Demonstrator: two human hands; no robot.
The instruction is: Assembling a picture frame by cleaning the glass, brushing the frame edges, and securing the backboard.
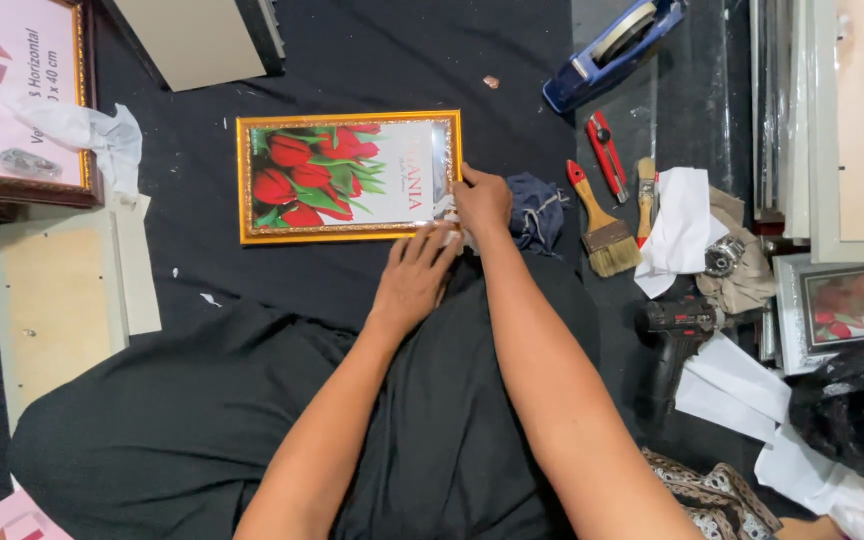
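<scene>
The gold-framed rectangular picture of red tulips [349,177] lies flat on the black cloth floor covering [372,60], just beyond the person's lap, its long side running left to right; both hands meet at its lower right corner. Nearest the camera, both bare forearms reach forward over the black garment [252,400] across the knees; the left hand [415,280] lies palm down, fingers loosely spread and fairly flat, their tips resting on the bottom edge of the frame, gripping nothing that can be seen; the right hand [483,200] sits a little further out, knuckles up and fingers curled against the right end of the frame, pressing or pinching its edge, though whether it truly has hold of it I cannot tell. Just right of that hand lies a crumpled dark blue rag [537,212]; beyond it to the right, a wooden-handled paintbrush with a red grip end [600,222], a red utility knife [605,150], and folded white paper [682,225]; a black power drill [674,330] rests nearer, on the right. Further off, at the top, lies a blue tape dispenser [612,50]; at the far left, a dark wooden frame holding a pink sheet [17,100], with a plain backing board [52,310] below it.
</scene>
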